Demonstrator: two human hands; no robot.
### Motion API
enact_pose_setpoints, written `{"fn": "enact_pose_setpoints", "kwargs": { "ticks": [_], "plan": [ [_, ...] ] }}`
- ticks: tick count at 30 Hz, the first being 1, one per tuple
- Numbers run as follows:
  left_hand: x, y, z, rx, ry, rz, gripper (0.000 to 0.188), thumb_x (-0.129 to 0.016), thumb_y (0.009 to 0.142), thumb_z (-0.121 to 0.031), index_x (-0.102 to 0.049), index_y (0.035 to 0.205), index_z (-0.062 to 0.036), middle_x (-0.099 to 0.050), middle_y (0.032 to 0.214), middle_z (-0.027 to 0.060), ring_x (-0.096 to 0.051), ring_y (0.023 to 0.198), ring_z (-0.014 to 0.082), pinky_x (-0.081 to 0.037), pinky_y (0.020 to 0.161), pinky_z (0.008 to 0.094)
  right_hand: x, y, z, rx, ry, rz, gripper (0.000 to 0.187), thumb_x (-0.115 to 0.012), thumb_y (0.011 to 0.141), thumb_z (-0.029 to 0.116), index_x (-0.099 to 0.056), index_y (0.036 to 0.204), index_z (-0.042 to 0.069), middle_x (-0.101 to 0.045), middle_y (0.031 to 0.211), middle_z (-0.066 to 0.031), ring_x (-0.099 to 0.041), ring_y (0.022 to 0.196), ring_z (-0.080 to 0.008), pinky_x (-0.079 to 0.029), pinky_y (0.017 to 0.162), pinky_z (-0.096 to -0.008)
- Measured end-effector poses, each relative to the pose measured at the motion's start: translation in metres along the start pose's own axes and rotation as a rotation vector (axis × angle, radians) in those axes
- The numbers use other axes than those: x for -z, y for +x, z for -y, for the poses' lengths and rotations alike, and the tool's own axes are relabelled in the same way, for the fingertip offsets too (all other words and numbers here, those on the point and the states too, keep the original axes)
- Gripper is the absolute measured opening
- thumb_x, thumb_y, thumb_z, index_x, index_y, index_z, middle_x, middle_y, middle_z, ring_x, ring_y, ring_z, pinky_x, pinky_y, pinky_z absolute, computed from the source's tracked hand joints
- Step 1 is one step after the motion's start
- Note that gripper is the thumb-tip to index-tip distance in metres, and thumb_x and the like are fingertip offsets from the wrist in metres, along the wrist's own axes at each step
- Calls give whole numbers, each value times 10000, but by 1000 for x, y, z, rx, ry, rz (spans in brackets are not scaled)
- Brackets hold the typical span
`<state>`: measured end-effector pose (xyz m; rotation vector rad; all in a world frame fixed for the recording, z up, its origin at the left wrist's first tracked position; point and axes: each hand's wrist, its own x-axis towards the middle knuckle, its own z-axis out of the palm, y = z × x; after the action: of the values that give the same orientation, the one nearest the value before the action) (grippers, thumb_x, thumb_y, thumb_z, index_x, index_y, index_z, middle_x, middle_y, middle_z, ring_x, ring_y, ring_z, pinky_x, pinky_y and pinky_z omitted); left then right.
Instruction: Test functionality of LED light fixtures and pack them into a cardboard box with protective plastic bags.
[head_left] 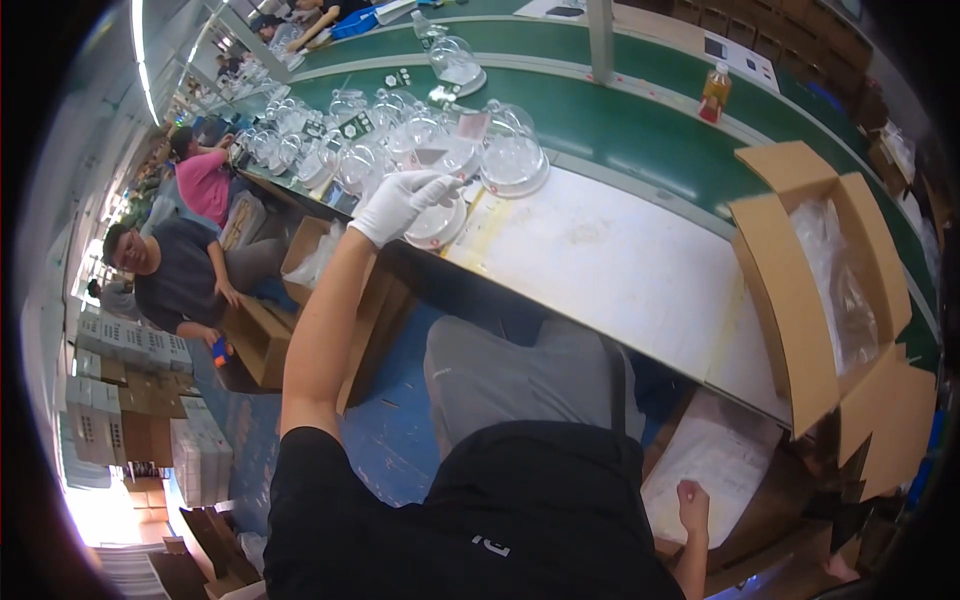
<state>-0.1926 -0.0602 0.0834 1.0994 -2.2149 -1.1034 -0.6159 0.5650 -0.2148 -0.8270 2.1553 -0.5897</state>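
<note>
My left hand (405, 205), in a white glove, reaches to the near edge of the workbench with its fingers stretched out. Under the fingers sits a clear plastic dome on a round base (436, 228), its top partly hidden by the glove. A larger clear dome (512, 150) stands just beyond, to the right. Many more domes (360, 165) crowd the bench to the left, with small printed cards (430, 157) among them. Bare and curled closed, my right hand (692, 505) hangs low by a white plastic sheet (715, 460); nothing shows in it.
An upright cardboard box (770, 300) with a plastic liner stands on the right end of the white worktop (610, 260). A green conveyor (590, 130) runs behind, with a drink bottle (715, 92). At left, a seated person (185, 270) handles a carton (255, 340).
</note>
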Motion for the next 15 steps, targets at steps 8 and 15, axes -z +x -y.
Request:
{"fn": "enact_pose_setpoints", "kwargs": {
  "ticks": [8,15],
  "plan": [
    [60,119,-38,-116,494,-93,355,-605,993,-295,-704,1215,-35,-704,1133,203,-683,1046,352,-523,927,390,25,93,270,479,46,20,195,-664,961,116,-698,1115,2,-720,1052,-156,-723,943,-288,-557,832,-353],
    [98,278,3,26,955,-101,528,-611,969,-388,-561,1395,-79,-608,1344,206,-601,1218,382,-490,1023,444,-4,143,312,457,175,96,132,-717,924,101,-730,1011,1,-741,950,-159,-723,893,-317,-557,816,-366]
  ]
}}
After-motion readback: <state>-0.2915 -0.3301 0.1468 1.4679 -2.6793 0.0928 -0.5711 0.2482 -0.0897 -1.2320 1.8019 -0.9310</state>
